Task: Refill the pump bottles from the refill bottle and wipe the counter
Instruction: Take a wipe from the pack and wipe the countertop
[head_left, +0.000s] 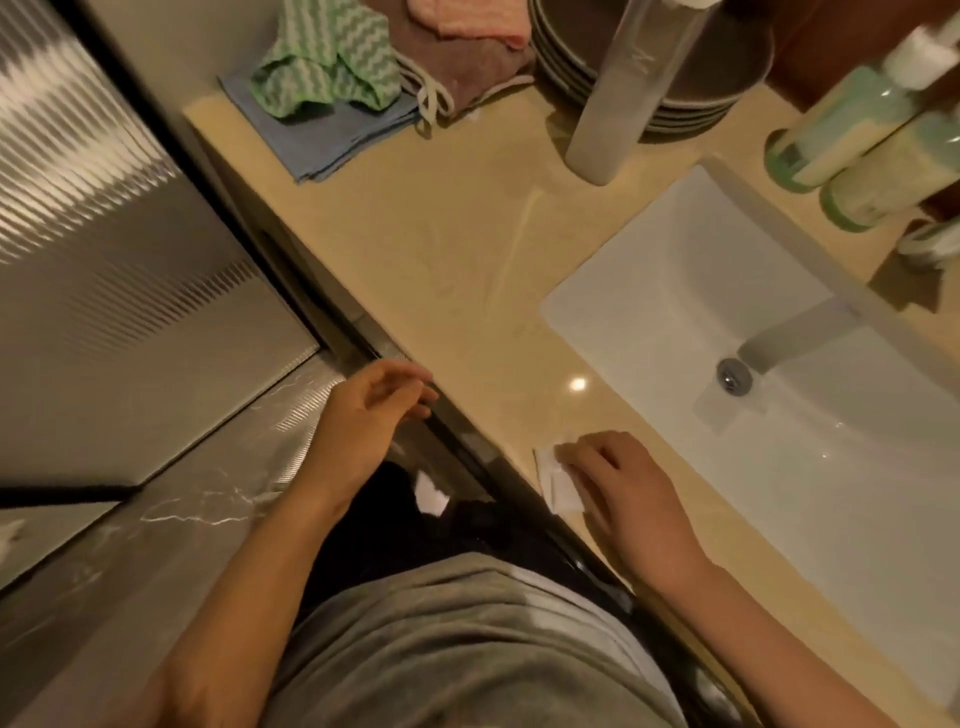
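My right hand (623, 483) presses a small folded white wipe (558, 480) flat against the beige counter (441, 249), close to its front edge and left of the sink. My left hand (371, 410) hovers off the counter's front edge, fingers loosely curled and holding nothing. A tall grey bottle (623, 93) stands at the back of the counter. Two pale green bottles (857, 140) with white tops stand at the far right behind the sink.
A white rectangular sink (675, 270) with a tap (789, 332) and drain fills the right. Folded cloths, green-striped on blue (322, 104), plus brown and pink ones, lie at the back left. Stacked dark plates (691, 104) sit behind the grey bottle. A ribbed glass panel is at left.
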